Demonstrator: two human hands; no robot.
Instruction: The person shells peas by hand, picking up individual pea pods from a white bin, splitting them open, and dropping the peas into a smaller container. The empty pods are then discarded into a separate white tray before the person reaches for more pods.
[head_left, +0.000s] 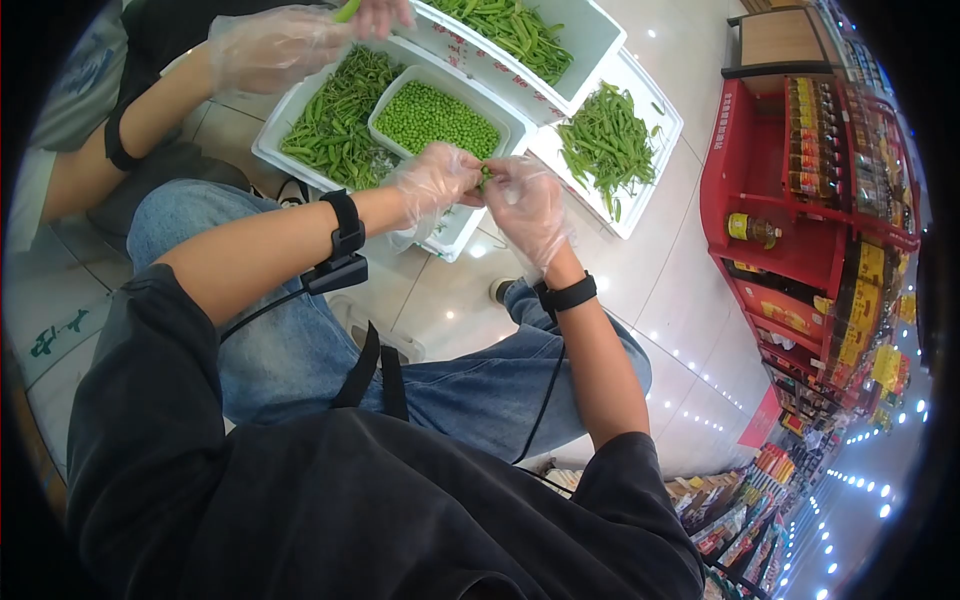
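My left hand (pixel 436 188), in a clear plastic glove, pinches a small green pea pod (pixel 486 178) from one side. Gloved the same way, my right hand (pixel 527 200) has its fingertips closed on the pod's other side. The fingers hide most of the pod. Just beyond them, a white tub of shelled green peas (pixel 440 116) sits inside a larger white foam box (pixel 268 140). Beside the tub in that box lies a heap of green pods (pixel 345 112), which look like empty hulls.
Another foam box (pixel 590 85) holds pea pods (pixel 510 35). More pods (pixel 610 140) lie on a white foam lid (pixel 655 165). A co-worker's gloved hands (pixel 285 48) hold a pod at upper left. A red shelf (pixel 735 190) with bottles stands at right.
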